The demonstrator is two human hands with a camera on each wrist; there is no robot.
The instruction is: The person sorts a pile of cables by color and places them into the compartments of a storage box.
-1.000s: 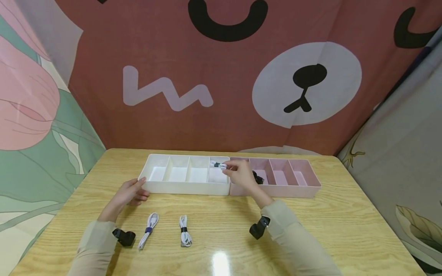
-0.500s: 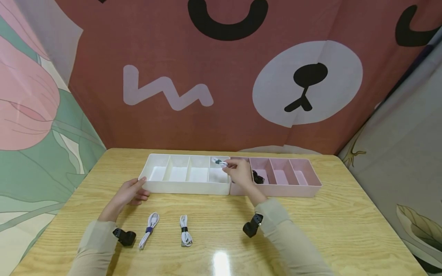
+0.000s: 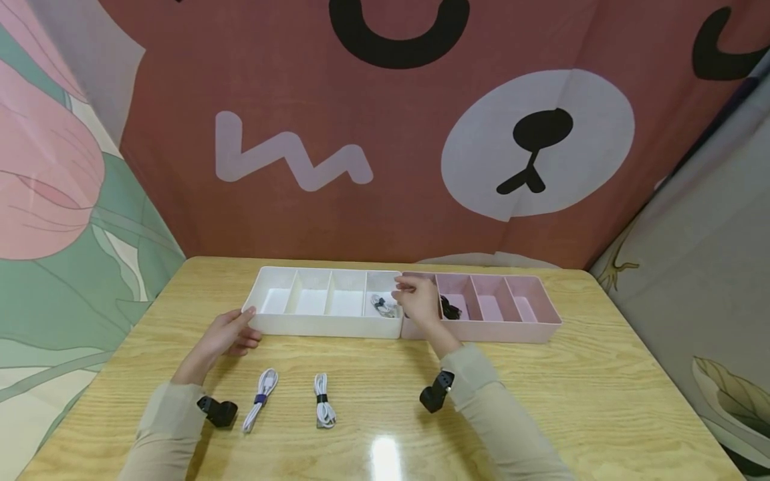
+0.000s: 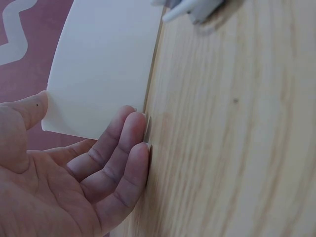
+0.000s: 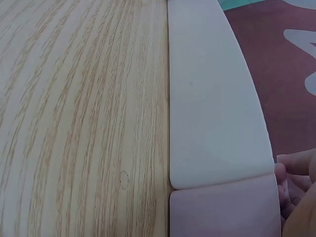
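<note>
My left hand point(image 3: 225, 336) holds the left end of the white divided box point(image 3: 325, 325). In the left wrist view, its thumb lies at the rim and other fingers point(image 4: 131, 168) curl beside the lower corner and tabletop. My right hand point(image 3: 420, 302) hovers above where the white and pink boxes meet, its thumb and index finger apart and holding nothing. A white bundled cable point(image 3: 383, 305) with a dark tie lies in the white box's rightmost compartment. The right wrist view shows my right hand point(image 5: 298, 185) only partly, behind the box rims.
The pink divided box point(image 3: 481, 332) abuts the white one's right end and holds a black cable point(image 3: 450, 308). Nearer on the wooden table point(image 3: 385, 394) lie a white cable with a blue tie point(image 3: 260, 399) and another with a black tie point(image 3: 324, 401). A printed curtain point(image 3: 385, 214) hangs behind.
My right hand has let go of the white cable, which has dropped into the rightmost compartment of the white box. My left hand has stayed at the box's left end.
</note>
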